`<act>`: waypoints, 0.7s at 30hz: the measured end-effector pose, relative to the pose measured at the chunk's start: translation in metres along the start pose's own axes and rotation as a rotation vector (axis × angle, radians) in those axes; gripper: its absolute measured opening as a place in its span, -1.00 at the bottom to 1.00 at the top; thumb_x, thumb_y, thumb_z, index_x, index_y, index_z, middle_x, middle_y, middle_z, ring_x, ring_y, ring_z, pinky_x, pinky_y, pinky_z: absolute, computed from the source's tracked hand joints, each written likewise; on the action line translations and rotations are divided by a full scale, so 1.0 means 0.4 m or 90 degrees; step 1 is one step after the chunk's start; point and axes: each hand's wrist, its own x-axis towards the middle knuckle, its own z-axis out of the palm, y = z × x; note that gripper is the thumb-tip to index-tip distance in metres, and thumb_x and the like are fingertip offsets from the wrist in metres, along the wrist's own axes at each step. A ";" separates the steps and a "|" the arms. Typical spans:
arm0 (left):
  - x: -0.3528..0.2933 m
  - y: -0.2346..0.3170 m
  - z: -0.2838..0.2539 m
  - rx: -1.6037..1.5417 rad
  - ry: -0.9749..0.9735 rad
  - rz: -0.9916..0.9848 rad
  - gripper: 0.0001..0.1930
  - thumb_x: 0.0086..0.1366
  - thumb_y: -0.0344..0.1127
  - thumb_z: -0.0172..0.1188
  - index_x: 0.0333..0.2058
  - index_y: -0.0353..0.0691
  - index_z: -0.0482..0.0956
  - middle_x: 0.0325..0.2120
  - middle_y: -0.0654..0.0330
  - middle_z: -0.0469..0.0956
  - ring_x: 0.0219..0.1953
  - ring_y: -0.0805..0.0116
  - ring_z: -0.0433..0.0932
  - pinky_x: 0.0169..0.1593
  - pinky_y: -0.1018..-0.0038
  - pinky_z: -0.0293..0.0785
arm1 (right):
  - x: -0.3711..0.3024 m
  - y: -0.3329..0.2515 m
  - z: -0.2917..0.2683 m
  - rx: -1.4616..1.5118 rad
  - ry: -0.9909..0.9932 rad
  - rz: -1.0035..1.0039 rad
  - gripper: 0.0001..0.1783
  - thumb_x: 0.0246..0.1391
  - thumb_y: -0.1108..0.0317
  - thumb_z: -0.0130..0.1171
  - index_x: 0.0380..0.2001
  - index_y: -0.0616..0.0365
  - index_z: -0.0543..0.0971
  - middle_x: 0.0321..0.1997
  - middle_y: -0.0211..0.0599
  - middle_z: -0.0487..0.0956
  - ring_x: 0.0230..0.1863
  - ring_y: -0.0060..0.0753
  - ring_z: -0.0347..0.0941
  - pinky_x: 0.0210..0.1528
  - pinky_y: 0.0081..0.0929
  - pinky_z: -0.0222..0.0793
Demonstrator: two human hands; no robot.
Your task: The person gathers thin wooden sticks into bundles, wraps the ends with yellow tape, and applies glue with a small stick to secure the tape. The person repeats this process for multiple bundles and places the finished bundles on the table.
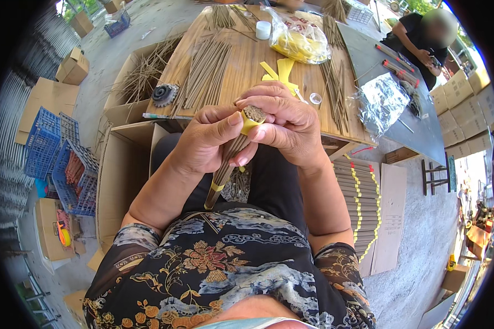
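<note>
A tight bundle of thin brown incense sticks (229, 163) slants between my hands, its round end facing up. A yellow paper band (251, 125) wraps this upper end, and a second yellow band (217, 187) circles the lower part. My left hand (207, 137) grips the bundle from the left, thumb against the upper band. On the other side my right hand (288, 123) closes round the same end, thumb pressing the paper and fingers curled over the top. Just beyond my fingers, yellow paper strips (284, 70) lie on the wooden table (252, 60).
Loose incense sticks (206, 71) cover the table's left, beside a dark toothed wheel (164, 95). A white jar (263, 30) and plastic bag (296, 41) stand farther back. Banded bundles (359, 203) lie at lower right; a cardboard box (123, 175) is left. Another person (411, 41) sits far right.
</note>
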 end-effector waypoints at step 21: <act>0.010 0.012 0.007 0.097 0.094 0.020 -0.70 0.24 -0.20 0.03 -0.24 -0.38 0.45 -0.54 0.20 0.43 -0.65 0.49 0.38 -0.67 0.65 0.22 | 0.030 -0.081 0.020 0.104 0.035 0.291 -0.71 -0.07 0.36 0.19 -0.28 0.33 0.50 -0.21 -0.27 0.46 -0.23 -0.55 0.39 -0.26 -0.59 0.35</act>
